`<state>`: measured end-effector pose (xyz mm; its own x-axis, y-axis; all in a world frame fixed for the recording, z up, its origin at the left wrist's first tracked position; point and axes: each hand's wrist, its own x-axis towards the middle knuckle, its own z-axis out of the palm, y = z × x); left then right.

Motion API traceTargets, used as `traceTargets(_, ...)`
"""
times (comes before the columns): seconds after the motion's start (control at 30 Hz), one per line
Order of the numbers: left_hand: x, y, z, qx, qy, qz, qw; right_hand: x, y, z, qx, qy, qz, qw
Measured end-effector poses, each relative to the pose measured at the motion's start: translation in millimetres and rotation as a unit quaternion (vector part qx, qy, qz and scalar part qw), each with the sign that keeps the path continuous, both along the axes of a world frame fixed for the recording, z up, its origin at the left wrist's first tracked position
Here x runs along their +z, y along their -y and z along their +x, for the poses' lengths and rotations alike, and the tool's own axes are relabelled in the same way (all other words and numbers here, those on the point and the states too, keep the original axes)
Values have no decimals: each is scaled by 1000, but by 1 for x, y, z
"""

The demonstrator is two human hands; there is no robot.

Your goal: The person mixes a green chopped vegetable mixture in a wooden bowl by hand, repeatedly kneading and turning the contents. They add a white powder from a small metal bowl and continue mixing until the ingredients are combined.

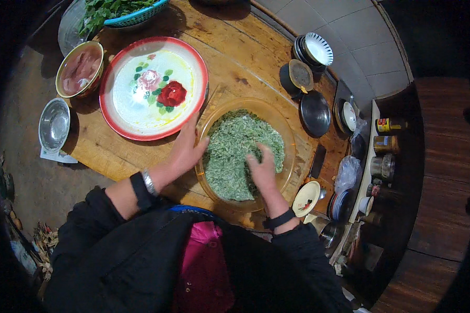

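Observation:
A wide amber see-through basin (289, 156) sits on the wooden table in front of me. Inside it, finely chopped greens (235, 156) look coated with a pale, flour-like powder. My left hand (184, 146) is at the basin's left rim, its thumb over the edge and its fingers along the outer side. Over the right part of the greens is my right hand (263, 166), slightly blurred, thumb and forefinger apart, with nothing seen between them; its other fingers are hard to make out. A red-rimmed enamel tray (133, 98) with painted roses lies just beyond my left hand.
At left stand a bowl of raw meat in liquid (81, 70) and a metal bowl (55, 124). A turquoise basket (137, 16) holds leafy greens. To the right are a cleaver (317, 161), a cream dish (306, 198), a dark pan lid (315, 113) and stacked bowls (317, 49).

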<state>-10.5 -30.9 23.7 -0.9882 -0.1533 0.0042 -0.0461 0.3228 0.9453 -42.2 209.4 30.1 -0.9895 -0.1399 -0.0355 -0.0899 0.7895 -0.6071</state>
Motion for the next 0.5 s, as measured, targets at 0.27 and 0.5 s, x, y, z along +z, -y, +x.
traceTargets(0.27,-7,-24,-32,27,-3,-32,999,-51,-41,-97,-262,243,-463,811)
traceTargets(0.5,-14,-24,-31,42,-10,-57,997,-48,68,-141,81,221,122,964)
